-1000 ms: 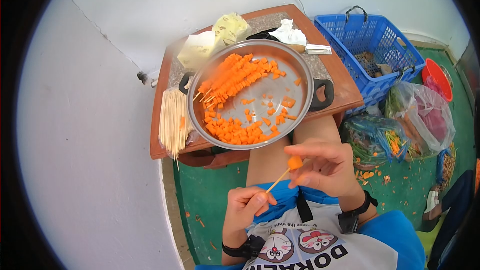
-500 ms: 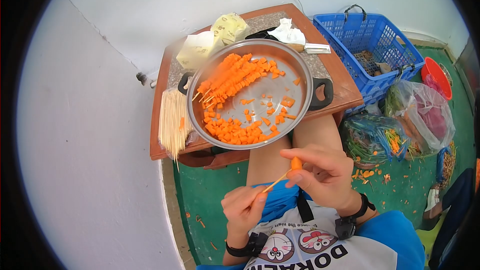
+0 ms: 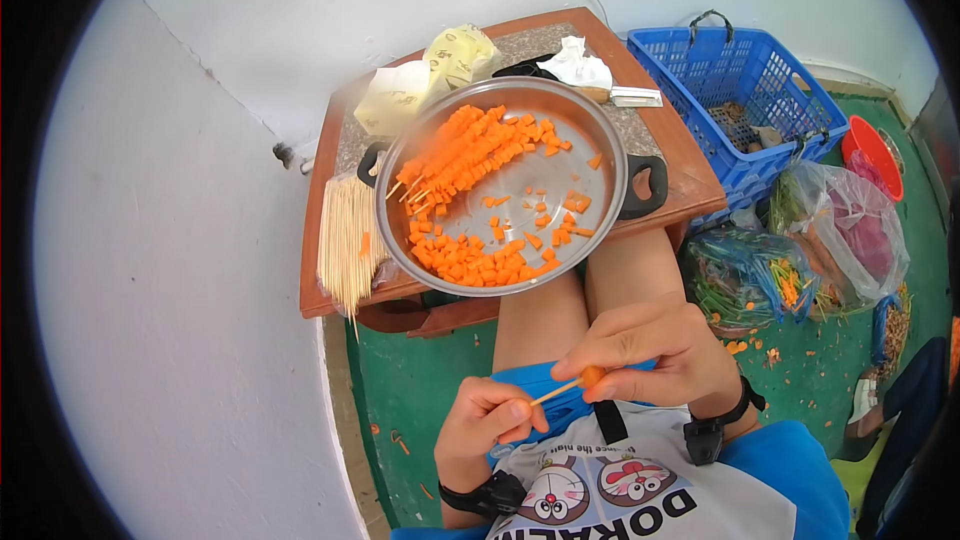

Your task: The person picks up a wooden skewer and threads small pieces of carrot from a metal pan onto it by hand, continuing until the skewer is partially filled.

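Note:
My left hand [image 3: 488,422] pinches a thin wooden skewer [image 3: 556,393] over my lap. At the skewer's other end is a piece of carrot [image 3: 592,377], held between the thumb and fingers of my right hand [image 3: 650,355]. Beyond my knees stands a wide metal pan [image 3: 560,190] with black handles. Finished-looking carrot skewers [image 3: 470,155] lie together in its far left part, and loose carrot pieces [image 3: 470,262] are gathered along its near side. Left of the pan lies a thick bundle of bare skewers [image 3: 345,240].
The pan rests on a small wooden table [image 3: 680,175]. Behind it are yellow paper packaging [image 3: 455,55], white tissue [image 3: 577,65] and a peeler-like metal tool [image 3: 635,97]. To the right are a blue basket [image 3: 690,70], plastic bags [image 3: 740,275] and a red bowl [image 3: 873,155].
My right hand has lowered slightly and turned, with the carrot piece now tilted toward my body. The skewer lies at a flatter angle. The pan and its contents look the same.

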Motion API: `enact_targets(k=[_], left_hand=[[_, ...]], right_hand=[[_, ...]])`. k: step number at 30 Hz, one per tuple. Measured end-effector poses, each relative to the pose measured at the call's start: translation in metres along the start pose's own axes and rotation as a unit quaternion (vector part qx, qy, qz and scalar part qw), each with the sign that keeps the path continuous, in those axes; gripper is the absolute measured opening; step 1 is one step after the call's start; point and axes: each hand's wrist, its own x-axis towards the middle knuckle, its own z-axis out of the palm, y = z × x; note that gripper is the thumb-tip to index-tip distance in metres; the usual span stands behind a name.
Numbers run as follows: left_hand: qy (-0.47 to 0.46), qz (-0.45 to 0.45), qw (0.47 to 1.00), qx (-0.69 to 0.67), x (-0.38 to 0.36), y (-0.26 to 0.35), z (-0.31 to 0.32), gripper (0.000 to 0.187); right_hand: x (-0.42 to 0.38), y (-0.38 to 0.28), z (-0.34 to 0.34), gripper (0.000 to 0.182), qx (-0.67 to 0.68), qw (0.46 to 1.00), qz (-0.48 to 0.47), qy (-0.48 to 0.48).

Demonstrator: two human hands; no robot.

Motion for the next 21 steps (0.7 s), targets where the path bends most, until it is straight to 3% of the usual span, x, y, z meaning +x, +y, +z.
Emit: enact_targets(k=[2,5,7,8,10,11,13,14,15,16,17,18,19,20,21], left_hand=[[-0.027,-0.033,0.998,-0.049,0.0,0.001,0.0,0.026],[0.041,0.012,0.997,0.061,0.002,0.002,0.008,0.022],[0.165,0.21,0.909,0.319,0.004,0.0,0.012,0.018],[0.166,0.21,0.909,0.319,0.007,-0.002,0.011,0.018],[0.203,0.352,0.782,0.472,0.012,-0.005,0.008,0.014],[0.203,0.353,0.782,0.472,0.01,-0.004,0.01,0.014],[0.152,0.157,0.929,0.3,0.004,0.0,0.013,0.014],[0.152,0.158,0.929,0.3,0.003,0.002,0.01,0.014],[0.084,0.055,0.986,0.13,0.002,0.005,0.005,0.014],[0.012,-0.05,0.998,-0.045,0.001,0.006,0.003,0.014],[0.012,-0.049,0.998,-0.045,0.002,0.008,0.007,0.014],[0.071,-0.026,0.997,0.032,0.002,0.01,0.014,0.015],[0.129,-0.003,0.986,0.11,0.004,0.01,0.019,0.017],[0.13,-0.003,0.985,0.109,0.009,0.006,0.021,0.017],[0.177,0.151,0.927,0.294,0.014,0.001,0.023,0.02]], right_hand=[[-0.001,-0.001,-0.005,0.021,0.0,0.997,0.052,-0.05],[-0.001,0.004,-0.004,0.02,0.006,0.999,0.046,-0.023],[-0.002,0.006,0.0,0.02,0.011,0.999,0.045,-0.004],[-0.002,0.007,0.002,0.02,0.018,0.999,0.045,0.015],[-0.003,0.008,0.005,0.019,0.036,0.997,0.058,0.023],[-0.003,0.009,0.005,0.019,0.053,0.996,0.071,0.033],[-0.002,0.011,0.003,0.019,0.058,0.996,0.064,0.016],[-0.001,0.012,0.001,0.018,0.064,0.996,0.057,0.001],[-0.001,0.014,-0.001,0.018,0.063,0.996,0.057,0.002],[0.0,0.017,-0.003,0.018,0.062,0.996,0.058,-0.015],[0.0,0.018,-0.004,0.018,0.061,0.996,0.059,-0.032],[0.0,0.017,-0.003,0.018,0.061,0.996,0.058,-0.033],[0.0,0.017,-0.001,0.019,0.087,0.992,0.09,0.012],[0.0,0.016,0.001,0.019,0.112,0.984,0.123,0.057],[0.0,0.014,0.003,0.019,0.113,0.984,0.124,0.055]])
